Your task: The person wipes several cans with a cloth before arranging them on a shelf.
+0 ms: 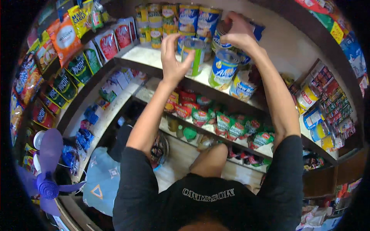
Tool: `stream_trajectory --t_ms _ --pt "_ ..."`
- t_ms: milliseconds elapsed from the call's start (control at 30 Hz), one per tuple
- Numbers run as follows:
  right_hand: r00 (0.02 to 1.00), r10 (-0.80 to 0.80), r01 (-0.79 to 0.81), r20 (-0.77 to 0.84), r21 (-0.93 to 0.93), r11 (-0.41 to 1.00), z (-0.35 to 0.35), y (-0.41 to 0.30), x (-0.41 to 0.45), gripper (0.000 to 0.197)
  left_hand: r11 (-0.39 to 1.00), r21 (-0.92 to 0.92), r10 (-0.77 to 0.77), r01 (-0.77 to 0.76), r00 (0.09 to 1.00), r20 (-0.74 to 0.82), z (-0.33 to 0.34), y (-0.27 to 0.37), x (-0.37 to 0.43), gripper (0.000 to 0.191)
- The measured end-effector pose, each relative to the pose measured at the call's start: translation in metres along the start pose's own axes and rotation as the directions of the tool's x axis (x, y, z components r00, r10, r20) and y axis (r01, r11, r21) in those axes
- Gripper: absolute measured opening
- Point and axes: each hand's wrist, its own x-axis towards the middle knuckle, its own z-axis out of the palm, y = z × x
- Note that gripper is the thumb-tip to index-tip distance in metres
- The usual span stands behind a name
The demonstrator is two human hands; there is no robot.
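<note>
My left hand (173, 60) is raised at the upper shelf with thumb and fingers apart. Its thumb overlaps a green-and-white tin can (197, 62) standing near the shelf's front edge; the fingers lie left of that can. Further right, my right hand (240, 33) curls around the upper part of a blue-and-green tin can (216, 42), partly hidden by the fingers. In front of it stands a larger-looking Angel creamer can (222, 70), and beside that a Cow Bell can (242, 85). Stacked Angel cans (207, 21) and smaller yellow cans (170, 14) line the back.
Lower shelves hold green pouches (235, 130) and red packets (188, 98). Pouches (108, 43) and hanging sachets (65, 37) fill the left side. More cans (307, 98) stand at right. A purple fan (49, 187) is at lower left, near a blue patterned cloth (101, 184).
</note>
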Motion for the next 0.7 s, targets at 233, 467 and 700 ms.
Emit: stream_trajectory --t_ms 233,467,700 --pt "0.829 -0.299 0.395 -0.472 0.116 0.911 -0.059 -0.058 -0.086 0.045 0.990 -0.054 0.137 -0.130 0.981 0.141 0.001 0.105 0.007 0.101" --pt "0.950 -0.163 0.308 -0.266 0.725 0.616 -0.059 -0.103 -0.163 0.108 0.761 -0.614 -0.143 0.212 0.977 0.160 -0.011 0.154 -0.065 0.095" --pt "0.972 -0.153 0.236 -0.180 0.783 0.576 -0.064 -0.112 -0.173 0.116 0.755 -0.591 -0.260 0.283 0.957 0.127 -0.020 0.175 -0.073 0.092"
